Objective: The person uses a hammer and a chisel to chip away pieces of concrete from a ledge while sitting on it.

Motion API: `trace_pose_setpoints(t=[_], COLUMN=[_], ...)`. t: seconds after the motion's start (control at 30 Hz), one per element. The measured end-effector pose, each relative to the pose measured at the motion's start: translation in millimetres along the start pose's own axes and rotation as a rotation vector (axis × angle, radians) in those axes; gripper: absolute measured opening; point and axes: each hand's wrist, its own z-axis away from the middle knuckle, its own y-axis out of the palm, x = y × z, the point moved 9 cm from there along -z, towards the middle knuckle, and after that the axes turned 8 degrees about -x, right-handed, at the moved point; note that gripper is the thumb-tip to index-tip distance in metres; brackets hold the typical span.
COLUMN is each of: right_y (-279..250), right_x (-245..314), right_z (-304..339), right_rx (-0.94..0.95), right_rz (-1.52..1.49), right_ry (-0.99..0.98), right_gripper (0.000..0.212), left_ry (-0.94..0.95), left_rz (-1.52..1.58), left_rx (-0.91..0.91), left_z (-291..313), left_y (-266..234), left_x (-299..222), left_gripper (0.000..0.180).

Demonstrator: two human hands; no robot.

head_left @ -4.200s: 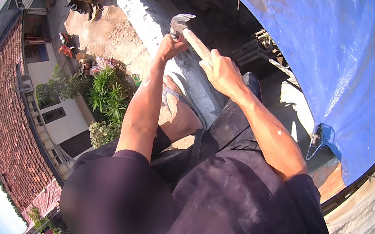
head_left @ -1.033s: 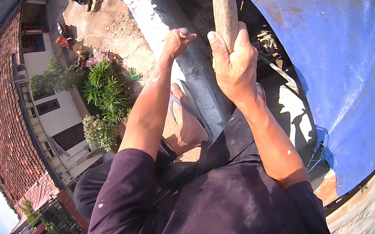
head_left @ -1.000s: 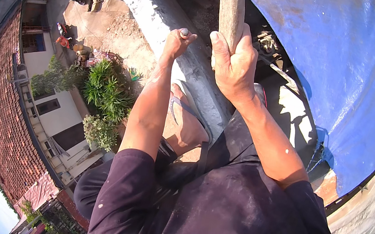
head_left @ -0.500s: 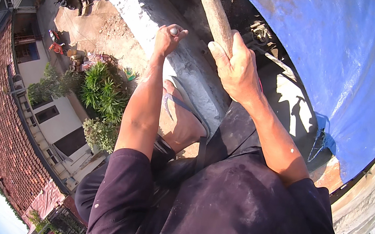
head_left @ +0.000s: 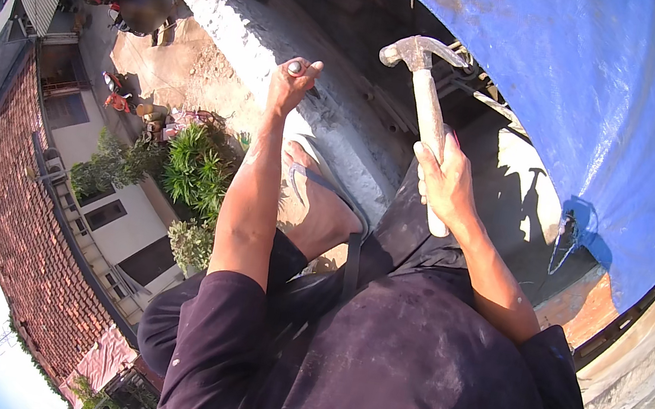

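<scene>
My left hand (head_left: 288, 91) is closed around what looks like a chisel (head_left: 294, 68). Only its round grey metal end shows above the fist; the lower part is hidden by the hand and wrist. The fist is over the rough white-grey concrete ledge (head_left: 237, 24). To the right, my right hand (head_left: 447, 182) grips a claw hammer (head_left: 427, 104) by its worn wooden handle. The hammer is raised, its metal head pointing away from me and apart from the chisel. The handle's butt sticks out below my palm.
A blue tarpaulin (head_left: 577, 82) covers the right side, with a cord (head_left: 566, 242) at its lower edge. My bare leg (head_left: 317, 211) rests by the ledge. Down on the left are a courtyard (head_left: 181, 65), green plants (head_left: 198, 169) and a tiled roof (head_left: 32, 240). Dark cables cross the upper left.
My right hand has drawn the hammer back toward me and to the right. My left fist stays at the ledge with the chisel. The view has shifted slightly.
</scene>
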Motion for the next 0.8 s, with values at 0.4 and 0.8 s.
trace_pose_setpoints(t=[0.4,0.8], right_y=[7,56], right_x=[153,52], right_z=[-13,-37], right_rx=[-0.130,0.098], right_rz=[-0.339,0.292], right_ry=[-0.486,-0.394], right_gripper=[0.033,0.035], left_ry=[-0.009,0.043], left_rz=[-0.181,-0.144], left_rx=[0.001,0.072], left_z=[-8,1], left_y=[19,35], left_x=[12,15], left_gripper=[0.033,0.033])
